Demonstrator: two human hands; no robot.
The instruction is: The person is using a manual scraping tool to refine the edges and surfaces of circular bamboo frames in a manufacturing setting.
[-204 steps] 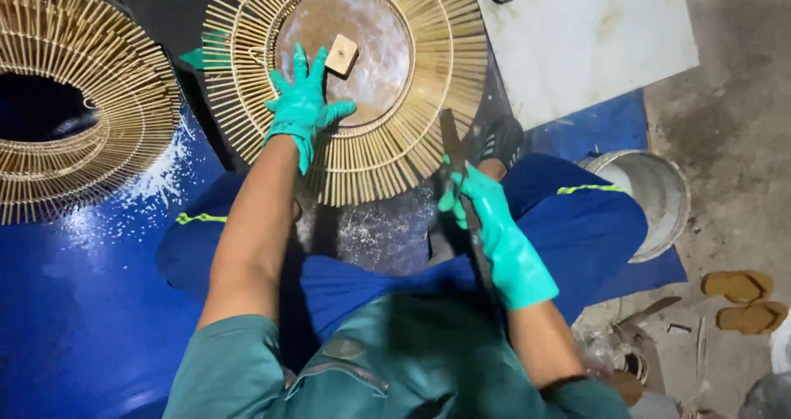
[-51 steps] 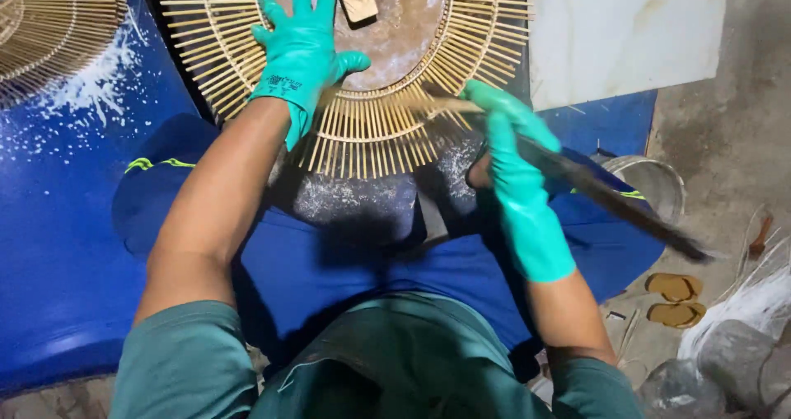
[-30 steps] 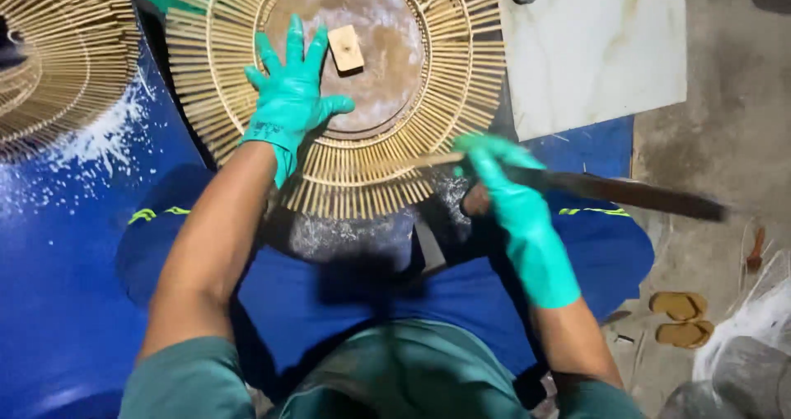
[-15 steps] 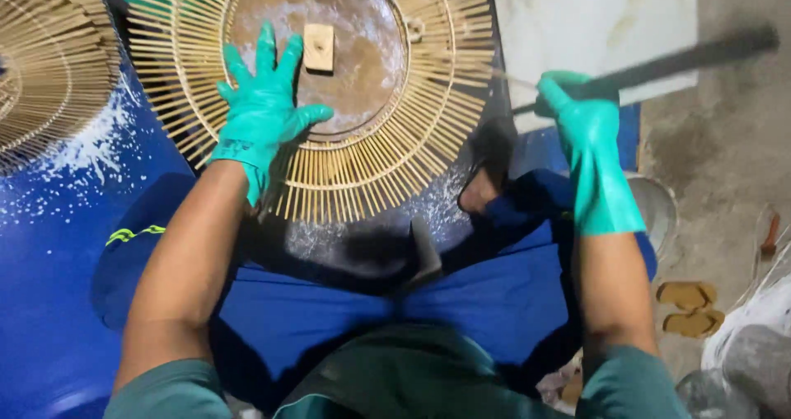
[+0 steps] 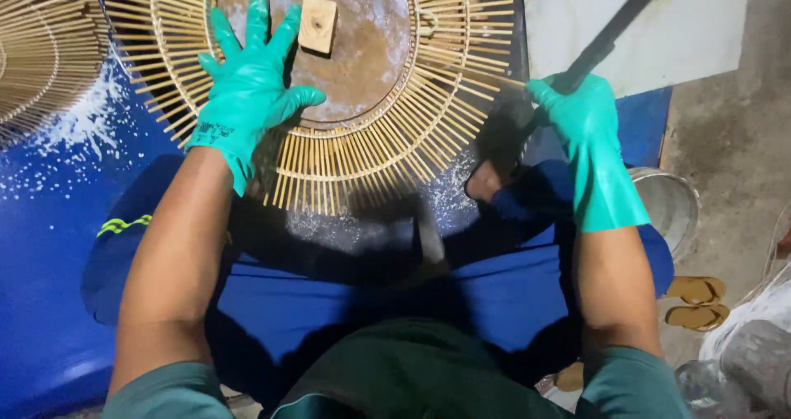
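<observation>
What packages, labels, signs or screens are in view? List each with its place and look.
Printed mark: small, dark, on the cuff of the left hand's teal glove.
Glove on the right hand: plain teal, no mark showing, grips a dark tool.
Clear plastic bag: crumpled, see-through, on the floor at lower right.
Signs, screens: none in view.

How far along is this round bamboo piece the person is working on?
The radial bamboo sticks already fan around the brown round plate, with a small wooden block at its centre. In hand: the left hand presses flat on the piece while the right hand grips a long dark blade raised beside the rim. What remains can't be told; stick ends look uneven.
</observation>
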